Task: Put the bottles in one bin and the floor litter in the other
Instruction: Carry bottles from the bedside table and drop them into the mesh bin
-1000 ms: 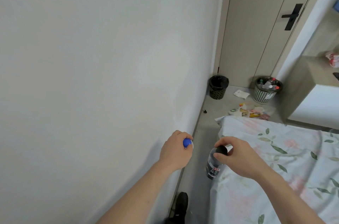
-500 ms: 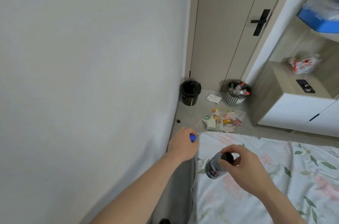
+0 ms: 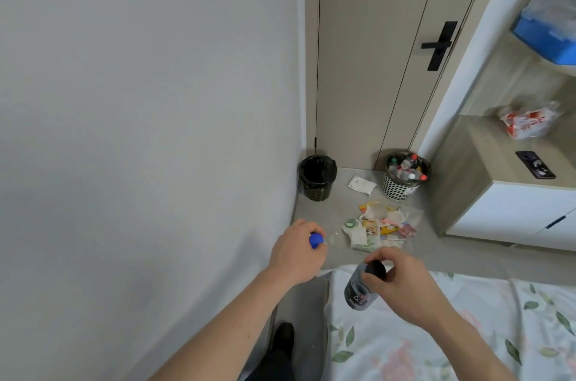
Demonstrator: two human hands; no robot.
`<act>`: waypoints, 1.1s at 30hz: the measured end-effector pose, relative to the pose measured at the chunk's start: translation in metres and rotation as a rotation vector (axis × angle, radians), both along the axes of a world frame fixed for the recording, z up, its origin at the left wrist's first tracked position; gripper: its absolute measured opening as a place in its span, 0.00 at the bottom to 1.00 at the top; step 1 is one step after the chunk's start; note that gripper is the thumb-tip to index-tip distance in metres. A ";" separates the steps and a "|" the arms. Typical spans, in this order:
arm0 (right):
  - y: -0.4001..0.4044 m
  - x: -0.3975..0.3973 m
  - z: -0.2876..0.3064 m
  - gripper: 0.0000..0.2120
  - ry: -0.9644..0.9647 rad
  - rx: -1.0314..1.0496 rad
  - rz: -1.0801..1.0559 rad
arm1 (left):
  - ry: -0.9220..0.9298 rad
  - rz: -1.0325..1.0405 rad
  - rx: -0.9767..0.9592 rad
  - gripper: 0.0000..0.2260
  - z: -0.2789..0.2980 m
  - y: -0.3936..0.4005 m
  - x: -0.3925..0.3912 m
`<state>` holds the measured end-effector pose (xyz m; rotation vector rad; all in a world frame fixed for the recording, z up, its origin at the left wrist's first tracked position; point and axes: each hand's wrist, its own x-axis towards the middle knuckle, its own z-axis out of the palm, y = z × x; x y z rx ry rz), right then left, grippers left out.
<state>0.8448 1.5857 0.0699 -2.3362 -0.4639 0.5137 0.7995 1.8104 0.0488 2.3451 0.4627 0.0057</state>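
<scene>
Carry both bottles to the white mesh bin (image 3: 402, 185): the left hand (image 3: 296, 254) grips a blue-capped bottle (image 3: 315, 239), the right hand (image 3: 402, 280) pinches the dark bottle (image 3: 358, 295) by its cap.

Compared with a second ago, the view sits further right and closer to the far corner: the black bin (image 3: 318, 176), the white bin (image 3: 402, 181) full of bottles and the litter pile (image 3: 378, 227) all look nearer. The shelf unit (image 3: 511, 162) on the right shows more. Both hands reach further ahead, the left hand (image 3: 297, 252) now over the floor, the right hand (image 3: 405, 284) at the bed (image 3: 467, 334) edge.
</scene>
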 end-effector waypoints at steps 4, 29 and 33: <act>0.023 0.067 -0.009 0.09 0.009 -0.002 -0.040 | 0.031 -0.029 0.005 0.06 -0.011 0.021 0.075; 0.070 0.304 -0.027 0.09 0.010 -0.023 -0.282 | 0.098 -0.234 -0.037 0.03 -0.028 0.081 0.361; 0.077 0.333 -0.031 0.08 0.019 -0.015 -0.272 | 0.114 -0.211 -0.036 0.01 -0.036 0.097 0.388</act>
